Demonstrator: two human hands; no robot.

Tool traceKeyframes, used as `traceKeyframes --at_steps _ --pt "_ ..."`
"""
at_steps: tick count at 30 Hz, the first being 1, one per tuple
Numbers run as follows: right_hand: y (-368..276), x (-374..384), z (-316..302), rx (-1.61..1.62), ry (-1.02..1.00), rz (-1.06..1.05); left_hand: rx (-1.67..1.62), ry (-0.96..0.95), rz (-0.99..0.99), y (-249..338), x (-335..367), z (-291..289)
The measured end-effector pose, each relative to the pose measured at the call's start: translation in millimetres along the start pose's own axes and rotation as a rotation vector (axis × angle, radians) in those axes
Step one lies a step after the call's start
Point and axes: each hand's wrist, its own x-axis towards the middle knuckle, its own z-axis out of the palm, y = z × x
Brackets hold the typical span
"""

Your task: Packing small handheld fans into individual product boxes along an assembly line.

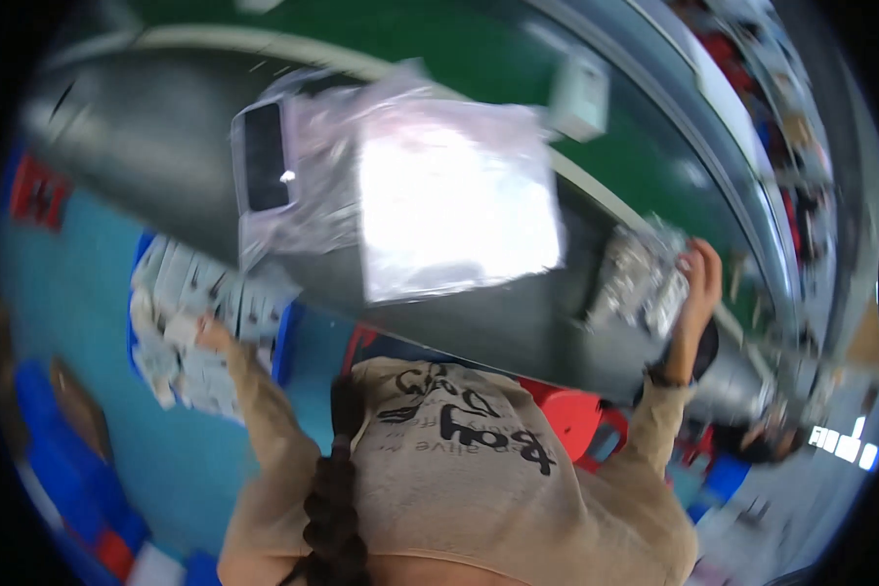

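Observation:
My left hand [212, 333] reaches down into a blue crate [285, 342] beside the bench, its fingers closed at a small white piece [181, 330]; motion blurs the details. Flat whitish packs [205, 278] with small dark marks fill the crate. On the right, my right hand [700, 285] curls its fingers over the edge of a heap of crinkled see-through plastic bags [640, 278] with a silvery shine. Between the hands lies a stack of flat see-through plastic bags [459, 195], glaring white under the light. A dark-screened phone [266, 156] rests at its left end.
The grey bench [137, 127] runs across in front of me, with a green conveyor belt [635, 156] beyond. A white box [581, 96] stands on the green surface. Red stools [562, 420] are near my right side. Blue bins [68, 459] stand at lower left.

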Motion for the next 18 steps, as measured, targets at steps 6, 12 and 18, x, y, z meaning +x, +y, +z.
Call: traceKeyframes --at_steps 6,12,18 --pt "-22 -35 -17 -0.303 -0.054 -0.017 0.059 0.125 0.475 320 -13 -169" --pt "4 -31 18 -0.584 0.016 -0.236 -0.092 -0.03 0.795 466 -28 -263" --pt "27 -19 51 -0.893 -0.047 -0.159 -0.516 -0.484 0.847 535 -86 -254"
